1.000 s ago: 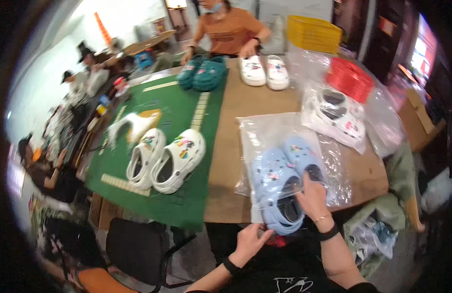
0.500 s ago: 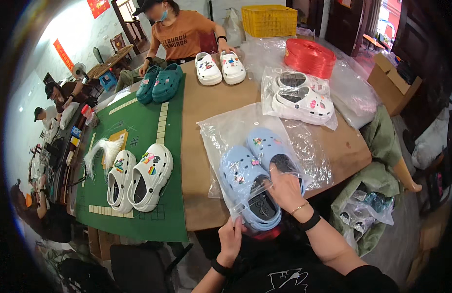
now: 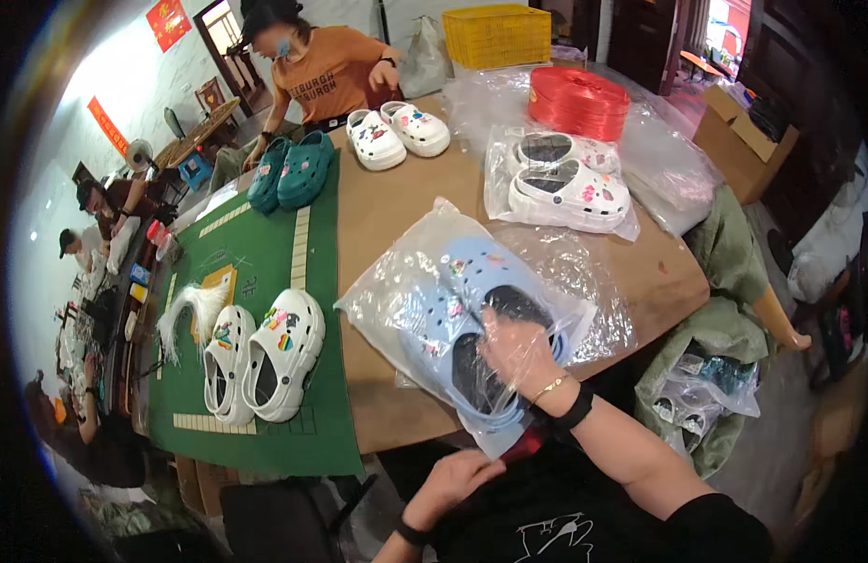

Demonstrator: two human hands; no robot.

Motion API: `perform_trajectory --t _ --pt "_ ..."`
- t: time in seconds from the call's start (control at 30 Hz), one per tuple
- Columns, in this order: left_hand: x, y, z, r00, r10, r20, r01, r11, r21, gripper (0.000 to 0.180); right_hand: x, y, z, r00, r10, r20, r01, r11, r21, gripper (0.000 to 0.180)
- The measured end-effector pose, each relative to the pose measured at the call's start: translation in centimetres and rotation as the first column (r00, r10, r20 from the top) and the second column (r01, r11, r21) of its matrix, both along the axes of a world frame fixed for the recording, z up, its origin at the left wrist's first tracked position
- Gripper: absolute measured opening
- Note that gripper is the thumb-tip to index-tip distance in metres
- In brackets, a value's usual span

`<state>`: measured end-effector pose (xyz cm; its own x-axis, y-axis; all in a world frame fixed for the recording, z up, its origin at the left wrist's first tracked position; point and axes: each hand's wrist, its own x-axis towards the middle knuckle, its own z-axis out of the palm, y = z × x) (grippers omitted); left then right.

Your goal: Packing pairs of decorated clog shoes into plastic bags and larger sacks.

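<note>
While the right hand [image 3: 517,355] grips blue clogs [image 3: 472,310] inside a clear bag [image 3: 396,300], left hand [image 3: 457,479] seemingly pinching its edge

right hand [image 3: 517,355]: fingers veiled by clear bag [image 3: 425,281] | left forearm: cut off at lower edge

The right hand [image 3: 517,352] is up and reaching far, with its palm down and its fingers spread and bent a little (a thin bracelet and a dark band sit on the wrist). Its arm comes in from the near right. The left hand [image 3: 453,479] is lower and nearer, fingers curled, with a dark wrist band too.
</note>
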<state>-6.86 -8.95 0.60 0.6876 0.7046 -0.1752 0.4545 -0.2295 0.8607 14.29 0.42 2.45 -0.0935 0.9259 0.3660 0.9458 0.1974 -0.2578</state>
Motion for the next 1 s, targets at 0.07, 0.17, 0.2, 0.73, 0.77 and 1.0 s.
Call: perform_trajectory --t 0.07,0.17,0.2,0.73,0.77,1.0 --pt "-0.6 1.6 3.8 0.998 -0.052 0.047 0.057 0.99 -0.129 0.022 -0.9 0.0 0.9 1.0 -0.012 -0.026 0.01 0.997 -0.08 0.047" --pt "3.0 5.6 10.1 0.956 -0.062 0.288 -0.081 0.885 0.458 0.023 -0.8 -0.4 1.9 1.0 0.012 -0.004 -0.012 1.0 -0.027 0.047" --pt "5.0 7.4 10.2 0.96 -0.138 0.245 -0.036 0.803 0.594 0.037 -0.9 -0.3 2.1 0.999 0.019 0.026 -0.016 0.993 -0.113 0.05" --pt "16.3 9.7 -2.9 0.836 0.499 -0.23 -0.018 0.444 0.896 0.014 -1.3 -0.3 -5.1 0.99 0.113 0.086 -0.126 0.978 0.164 0.043" --pt "15.5 9.2 -0.3 0.947 0.209 -0.244 0.107 0.513 0.852 0.015 -1.5 -0.7 -3.9 0.992 0.092 0.083 -0.1 0.991 0.089 0.043" --pt "11.0 6.9 6.1 0.949 -0.301 -0.096 0.254 0.548 0.797 0.054 -1.3 0.4 -3.7 0.995 0.073 0.075 -0.067 0.995 -0.074 0.052"
